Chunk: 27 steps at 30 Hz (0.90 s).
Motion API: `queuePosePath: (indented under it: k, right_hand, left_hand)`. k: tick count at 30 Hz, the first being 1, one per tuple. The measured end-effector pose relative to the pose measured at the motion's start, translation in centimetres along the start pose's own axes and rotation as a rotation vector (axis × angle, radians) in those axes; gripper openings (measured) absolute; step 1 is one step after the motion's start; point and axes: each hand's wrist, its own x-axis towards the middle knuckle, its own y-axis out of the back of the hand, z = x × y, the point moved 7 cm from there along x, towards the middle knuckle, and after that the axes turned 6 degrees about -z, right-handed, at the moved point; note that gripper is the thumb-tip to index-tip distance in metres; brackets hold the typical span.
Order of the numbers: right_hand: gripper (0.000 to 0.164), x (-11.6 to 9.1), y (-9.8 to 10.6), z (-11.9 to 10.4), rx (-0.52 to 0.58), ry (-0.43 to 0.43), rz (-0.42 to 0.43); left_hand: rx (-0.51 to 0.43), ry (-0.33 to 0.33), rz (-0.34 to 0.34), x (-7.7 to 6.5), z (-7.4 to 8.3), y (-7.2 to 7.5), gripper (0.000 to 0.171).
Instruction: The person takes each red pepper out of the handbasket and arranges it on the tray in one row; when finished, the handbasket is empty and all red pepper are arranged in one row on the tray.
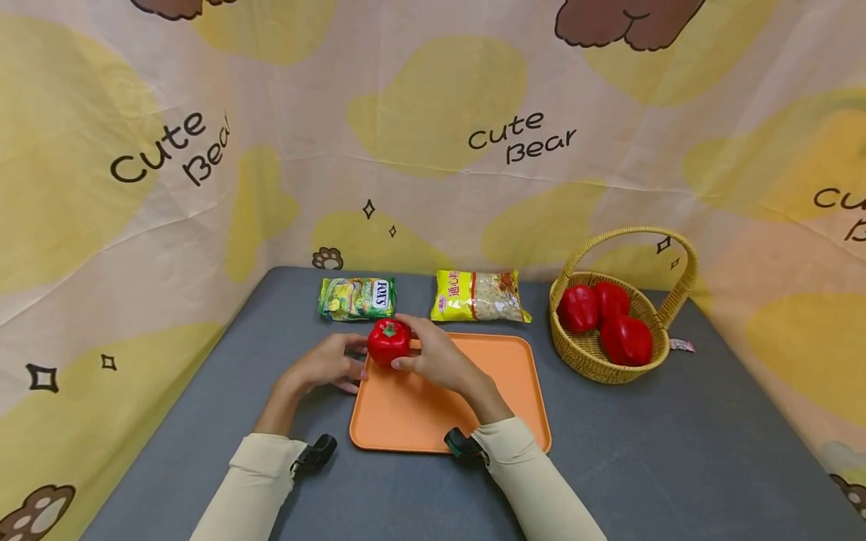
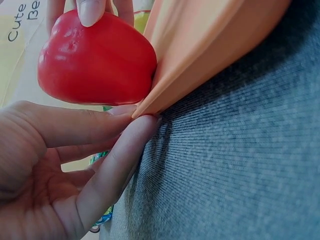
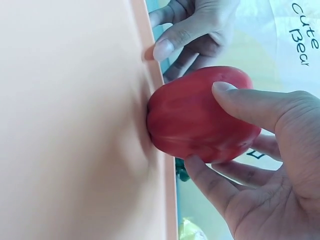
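Note:
A red bell pepper (image 1: 388, 344) with a green stem stands upright at the far left corner of the orange tray (image 1: 426, 421). My right hand (image 1: 441, 355) grips it from the right; the right wrist view shows thumb and fingers on opposite sides of the pepper (image 3: 200, 117), its base at the tray surface. Beside the pepper, my left hand (image 1: 323, 362) is at the tray's left edge. In the left wrist view its thumb and a finger pinch the tray rim (image 2: 165, 95), just below the pepper (image 2: 100, 62).
Behind the tray lie a green FOX'S packet (image 1: 357, 299) and a yellow-and-clear food bag (image 1: 479, 296). A handled wicker basket (image 1: 585, 367) at the right holds three red bell peppers (image 1: 625, 340). A small pink wrapper (image 1: 682, 346) lies by the basket. Printed cloth walls surround the grey table (image 1: 643, 466).

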Motion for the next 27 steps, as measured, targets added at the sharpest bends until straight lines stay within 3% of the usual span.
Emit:
queuePosePath:
  k: [9,18,27]
  right_hand:
    - [0.077,-1.2,1.7,-0.7,-0.035,0.016,0.031]
    - [0.064,-3.0,5.0,-2.0,-0.055,0.082,0.138]
    - [0.057,-5.6,8.8,-1.6,-0.064,0.141,0.214]
  left_hand:
    - [0.0,0.012,0.005,-0.2,0.0,-0.1,0.066]
    - [-0.006,-0.004,0.009,0.0,-0.2,0.0,0.066]
    - [-0.008,-0.007,0.009,0.0,-0.1,-0.1,0.066]
